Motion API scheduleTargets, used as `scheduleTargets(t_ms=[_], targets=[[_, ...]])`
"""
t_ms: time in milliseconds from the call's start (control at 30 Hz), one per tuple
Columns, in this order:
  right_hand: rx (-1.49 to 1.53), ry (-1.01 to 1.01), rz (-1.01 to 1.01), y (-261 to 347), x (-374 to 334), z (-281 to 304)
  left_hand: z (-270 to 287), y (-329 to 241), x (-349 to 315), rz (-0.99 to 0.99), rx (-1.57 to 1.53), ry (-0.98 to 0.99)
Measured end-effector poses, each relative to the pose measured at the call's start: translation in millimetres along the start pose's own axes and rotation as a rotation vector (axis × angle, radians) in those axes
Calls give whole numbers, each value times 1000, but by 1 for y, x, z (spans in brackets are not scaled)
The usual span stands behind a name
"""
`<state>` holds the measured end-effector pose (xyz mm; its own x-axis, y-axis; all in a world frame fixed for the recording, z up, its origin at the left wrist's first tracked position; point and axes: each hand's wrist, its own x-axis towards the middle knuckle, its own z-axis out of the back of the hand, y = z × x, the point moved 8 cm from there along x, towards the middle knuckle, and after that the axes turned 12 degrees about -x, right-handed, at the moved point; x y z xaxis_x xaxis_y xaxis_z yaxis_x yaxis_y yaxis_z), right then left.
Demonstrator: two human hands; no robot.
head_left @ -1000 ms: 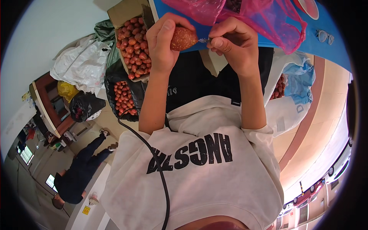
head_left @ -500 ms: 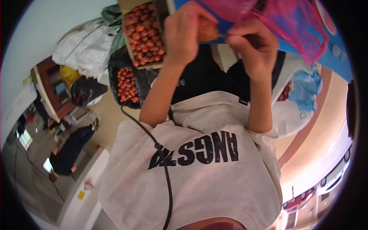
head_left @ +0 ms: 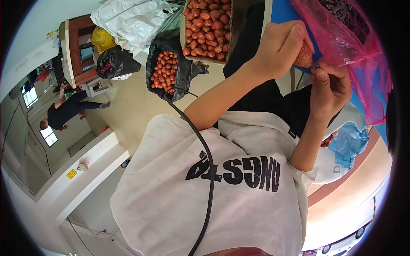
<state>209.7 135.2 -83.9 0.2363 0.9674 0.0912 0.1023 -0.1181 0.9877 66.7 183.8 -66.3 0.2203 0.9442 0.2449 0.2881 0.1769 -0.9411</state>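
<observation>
My left hand (head_left: pixel 282 49) is closed around a reddish-brown, rounded thing with a rough, speckled surface (head_left: pixel 304 57); its lower end shows below the fingers. Just to the right, my right hand (head_left: pixel 331 87) pinches a small dark-grey piece (head_left: pixel 315 67) between thumb and fingers, against or very near that end. The piece is too small to name. A translucent pink plastic bag (head_left: pixel 365 66) with dark shiny bits inside lies beyond my right hand on a blue surface (head_left: pixel 282 10). To the left, a cardboard box (head_left: pixel 183 34) holds several red egg-shaped things (head_left: pixel 208 30).
A black plastic bag (head_left: pixel 184 66) with more red egg-shaped things stands on the floor left of my lap. White sacking (head_left: pixel 130 23) lies at far left. A white-and-blue bag (head_left: pixel 350 145) sits at right. A black cable (head_left: pixel 207 170) crosses my shirt. Another person (head_left: pixel 68 109) is far left.
The view has shifted, so the box, bags and both hands appear farther right. My hands keep their grips, the right one still pinching at the end of the rounded thing.
</observation>
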Motion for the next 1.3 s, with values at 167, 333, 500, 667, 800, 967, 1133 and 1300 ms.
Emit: scheduleTargets(t_ms=[167,333,500,667,800,967,1133,1300], targets=[[-7,-6,25,-1,0,4,-3,0,-1,-1,-11,-11],[45,-25,17,0,0,14,-11,11,1,-62,-105,-87],[35,45,32,0,2,8,-11,-5,-1,-151,-1,-97],[40,61,92,7,4,5,-20,13,-3,62,15,-55],[82,61,120,6,4,3,-22,15,-3,27,-23,-73],[97,6,166,5,3,4,-17,16,-3,-21,-53,-101],[102,33,204,8,2,4,-12,15,-3,-73,-85,-132],[72,90,163,11,1,3,-8,12,-3,-105,-99,-140]])
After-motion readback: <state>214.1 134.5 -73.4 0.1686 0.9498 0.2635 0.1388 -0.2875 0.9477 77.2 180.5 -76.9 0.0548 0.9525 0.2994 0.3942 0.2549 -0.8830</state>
